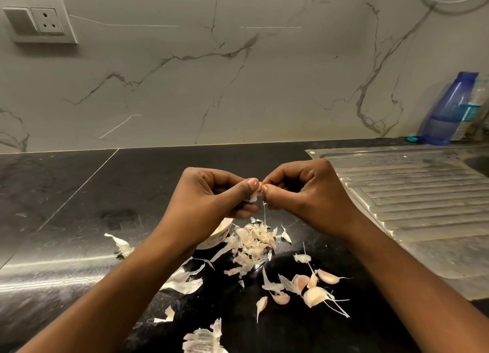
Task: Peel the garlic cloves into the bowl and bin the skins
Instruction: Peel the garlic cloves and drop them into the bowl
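Note:
My left hand and my right hand meet above the black counter, both pinching one garlic clove between thumbs and fingers. A thin strand of skin hangs down from it. Below the hands lies a heap of papery skins. A small white bowl sits under my left wrist, mostly hidden. Several unpeeled cloves lie on the counter at the lower right of the heap.
Loose skin pieces are scattered over the black counter. A steel sink drainboard lies to the right. A blue bottle stands at the back right against the marble wall. A wall socket is at the upper left.

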`<state>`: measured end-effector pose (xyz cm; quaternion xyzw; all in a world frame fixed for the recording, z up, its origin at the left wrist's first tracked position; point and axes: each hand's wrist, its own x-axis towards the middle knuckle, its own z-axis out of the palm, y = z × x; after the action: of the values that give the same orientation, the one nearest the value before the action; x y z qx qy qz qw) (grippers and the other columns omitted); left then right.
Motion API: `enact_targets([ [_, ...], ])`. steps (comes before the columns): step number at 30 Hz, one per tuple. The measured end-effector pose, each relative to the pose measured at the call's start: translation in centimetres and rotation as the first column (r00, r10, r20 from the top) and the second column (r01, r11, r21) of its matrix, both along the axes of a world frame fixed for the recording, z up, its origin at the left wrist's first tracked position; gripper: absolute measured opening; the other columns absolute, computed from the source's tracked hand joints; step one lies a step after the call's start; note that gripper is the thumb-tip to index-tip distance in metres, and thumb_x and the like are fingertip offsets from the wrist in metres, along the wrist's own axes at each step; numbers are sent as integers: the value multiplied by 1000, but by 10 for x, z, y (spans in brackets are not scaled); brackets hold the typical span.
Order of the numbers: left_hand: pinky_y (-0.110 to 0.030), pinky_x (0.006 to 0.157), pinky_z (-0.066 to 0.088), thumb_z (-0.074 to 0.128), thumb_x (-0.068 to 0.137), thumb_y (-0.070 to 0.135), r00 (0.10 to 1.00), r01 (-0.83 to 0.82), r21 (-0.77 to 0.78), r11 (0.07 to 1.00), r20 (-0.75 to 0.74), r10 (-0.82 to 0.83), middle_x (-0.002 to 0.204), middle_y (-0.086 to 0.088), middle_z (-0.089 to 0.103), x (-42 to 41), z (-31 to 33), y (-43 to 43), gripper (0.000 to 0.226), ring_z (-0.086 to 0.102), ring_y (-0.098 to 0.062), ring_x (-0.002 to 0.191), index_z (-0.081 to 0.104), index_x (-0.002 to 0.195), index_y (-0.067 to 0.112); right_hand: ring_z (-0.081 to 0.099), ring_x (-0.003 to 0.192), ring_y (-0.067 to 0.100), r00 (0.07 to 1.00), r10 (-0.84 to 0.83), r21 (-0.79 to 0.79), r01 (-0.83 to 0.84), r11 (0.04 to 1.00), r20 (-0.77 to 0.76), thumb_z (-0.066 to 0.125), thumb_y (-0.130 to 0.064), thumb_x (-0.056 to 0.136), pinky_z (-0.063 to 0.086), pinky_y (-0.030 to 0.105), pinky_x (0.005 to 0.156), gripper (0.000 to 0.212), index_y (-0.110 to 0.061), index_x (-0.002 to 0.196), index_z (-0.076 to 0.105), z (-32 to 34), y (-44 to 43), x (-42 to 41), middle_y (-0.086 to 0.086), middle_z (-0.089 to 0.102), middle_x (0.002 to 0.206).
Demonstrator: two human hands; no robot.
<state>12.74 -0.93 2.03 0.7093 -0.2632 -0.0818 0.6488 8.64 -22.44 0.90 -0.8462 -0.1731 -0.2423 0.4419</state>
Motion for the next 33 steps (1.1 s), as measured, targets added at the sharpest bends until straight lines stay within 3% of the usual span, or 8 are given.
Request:
enact_targets([
  [5,-31,74,67,75,76,19,970,29,-143,989,-235,-62,95,-24,78,-3,5,-1,34,79,-39,89,77,102,-3,76,72,24,999,33,57,-32,998,-3,79,-12,94,65,33,66,6,-7,95,82,2,0,0,3,78,81],
  [9,-30,71,66,74,81,16,945,17,-190,982,-319,-78,95,-27,77,-3,5,-2,28,79,-37,85,76,99,-5,77,73,23,999,52,77,-50,996,-16,78,-10,94,65,31,67,5,-7,96,82,1,0,-1,2,78,82],
  [15,-31,74,66,76,81,24,949,47,-164,985,-300,-95,99,-26,78,-2,7,-1,35,78,-36,88,77,103,-4,77,74,24,998,64,65,-63,996,-12,77,-11,95,65,32,68,6,-7,98,81,2,0,-1,3,78,83],
  [19,-31,72,66,77,77,18,952,19,-149,989,-299,-63,97,-25,78,-1,6,0,31,78,-35,87,78,101,-2,77,75,25,997,75,67,-74,995,-24,77,-12,95,65,32,68,8,-6,98,81,1,0,0,3,78,83],
  [28,-34,76,65,70,84,16,919,36,-272,962,-369,-138,108,-24,77,1,9,2,31,78,-34,94,74,108,-4,76,70,24,1000,23,130,-24,991,6,77,-7,95,63,30,65,5,-9,93,81,5,-6,-2,5,78,79],
  [33,-29,71,65,71,80,17,929,14,-298,954,-348,-122,109,-14,79,3,10,1,29,75,-20,83,79,105,4,77,72,28,999,40,102,-40,994,5,81,-8,92,66,38,67,4,-8,96,81,7,-9,-4,7,78,81],
])
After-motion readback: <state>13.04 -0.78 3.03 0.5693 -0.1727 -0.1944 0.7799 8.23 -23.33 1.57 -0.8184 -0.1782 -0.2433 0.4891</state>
